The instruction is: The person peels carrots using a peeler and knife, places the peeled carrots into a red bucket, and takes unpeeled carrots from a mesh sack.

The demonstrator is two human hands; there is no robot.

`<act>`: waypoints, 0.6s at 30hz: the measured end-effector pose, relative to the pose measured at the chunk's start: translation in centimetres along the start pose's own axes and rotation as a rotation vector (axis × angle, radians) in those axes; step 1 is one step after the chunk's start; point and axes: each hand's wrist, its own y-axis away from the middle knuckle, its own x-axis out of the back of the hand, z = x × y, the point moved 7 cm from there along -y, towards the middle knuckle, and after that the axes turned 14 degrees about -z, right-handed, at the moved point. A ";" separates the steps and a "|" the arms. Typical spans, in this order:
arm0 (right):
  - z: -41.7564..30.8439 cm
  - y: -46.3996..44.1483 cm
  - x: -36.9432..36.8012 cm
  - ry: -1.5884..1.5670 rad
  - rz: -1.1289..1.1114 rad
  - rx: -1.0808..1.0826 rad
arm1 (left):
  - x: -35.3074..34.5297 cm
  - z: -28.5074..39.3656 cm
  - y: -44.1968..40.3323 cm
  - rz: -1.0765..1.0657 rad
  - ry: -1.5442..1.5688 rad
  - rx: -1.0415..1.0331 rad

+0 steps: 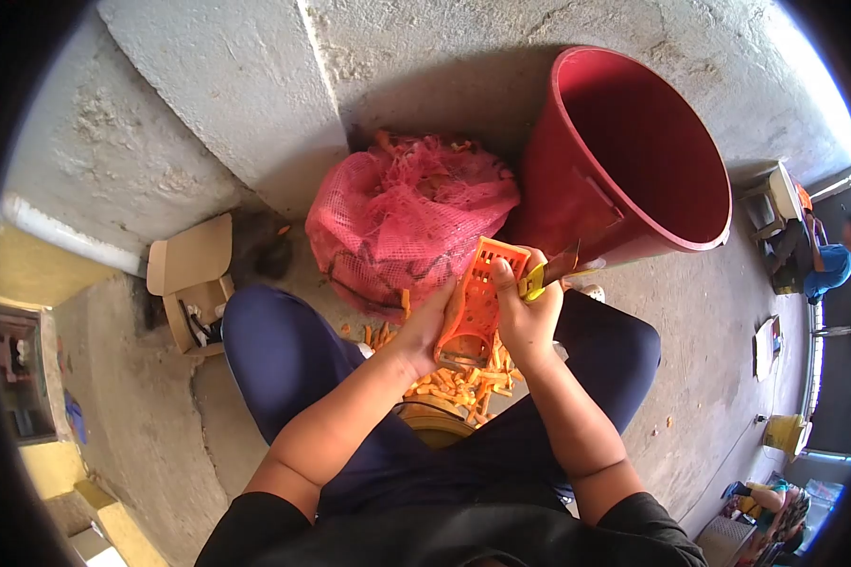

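Note:
An orange plastic piece (470, 307) with rows of slots and holes is held up between my two hands. My left hand (429, 329) is wrapped round its left side. On its right side my right hand (529, 317) presses with the thumb near the top and also grips a knife (548, 272) with a yellow handle, its blade pointing up and right. Many orange strips and pieces (463, 386) lie below my hands, between my knees, by a yellow rounded container (433, 422).
A pink mesh sack (407, 222) and a large red bin (633, 156) stand ahead by the wall. An open cardboard box (194, 283) sits at left. At far right, a seated person in blue (830, 269), another person (771, 501) and a yellow bucket (783, 433).

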 end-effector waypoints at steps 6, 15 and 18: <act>-0.3 0.1 0.1 0.013 0.051 0.033 | 0.8 -0.5 -0.2 0.016 0.050 0.003; 1.5 -3.0 7.2 0.265 0.487 0.131 | -0.5 -2.0 1.0 -0.154 -0.241 0.253; 5.6 -4.2 12.6 0.105 0.690 -0.078 | -1.2 -2.4 1.6 -0.039 -0.489 0.261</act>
